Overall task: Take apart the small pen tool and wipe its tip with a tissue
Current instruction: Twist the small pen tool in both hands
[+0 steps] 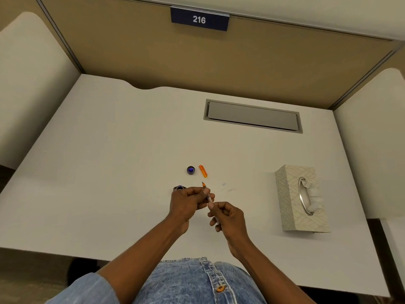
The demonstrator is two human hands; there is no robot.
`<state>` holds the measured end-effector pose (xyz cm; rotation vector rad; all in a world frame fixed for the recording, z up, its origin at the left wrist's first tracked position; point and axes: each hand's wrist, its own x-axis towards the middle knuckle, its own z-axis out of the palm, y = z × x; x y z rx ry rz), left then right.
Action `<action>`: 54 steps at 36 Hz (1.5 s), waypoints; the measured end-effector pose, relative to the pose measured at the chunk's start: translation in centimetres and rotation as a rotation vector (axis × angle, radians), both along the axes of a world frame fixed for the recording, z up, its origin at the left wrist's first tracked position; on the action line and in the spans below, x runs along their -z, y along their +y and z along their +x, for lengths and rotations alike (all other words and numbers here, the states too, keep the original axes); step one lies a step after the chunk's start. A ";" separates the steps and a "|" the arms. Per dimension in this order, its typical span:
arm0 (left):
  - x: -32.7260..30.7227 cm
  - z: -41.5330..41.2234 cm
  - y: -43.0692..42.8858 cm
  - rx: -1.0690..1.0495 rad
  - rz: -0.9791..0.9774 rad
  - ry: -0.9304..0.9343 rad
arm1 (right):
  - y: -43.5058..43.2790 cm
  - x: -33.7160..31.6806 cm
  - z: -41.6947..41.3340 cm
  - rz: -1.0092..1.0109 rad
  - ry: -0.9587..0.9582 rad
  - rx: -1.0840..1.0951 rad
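White flat surface (109,172) carrying pale patterned tissue box (289,194) at right. Left hand (188,202) and right hand (228,218) both pinching slim clear orange-tipped pen tool (209,197) just above surface centre. Orange translucent cap (203,171) lying beside dark round lid (190,170).

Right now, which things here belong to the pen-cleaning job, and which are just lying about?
Job: pen, held in left hand and right hand; orange cap; tissue box.
Lying about: round lid; jar; hatch; sign.
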<state>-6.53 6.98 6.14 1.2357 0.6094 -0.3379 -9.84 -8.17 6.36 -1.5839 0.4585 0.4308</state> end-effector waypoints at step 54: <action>0.0 0.5 3.2 -0.133 0.055 0.055 | -3.8 5.2 -1.4 -0.199 -0.011 -0.021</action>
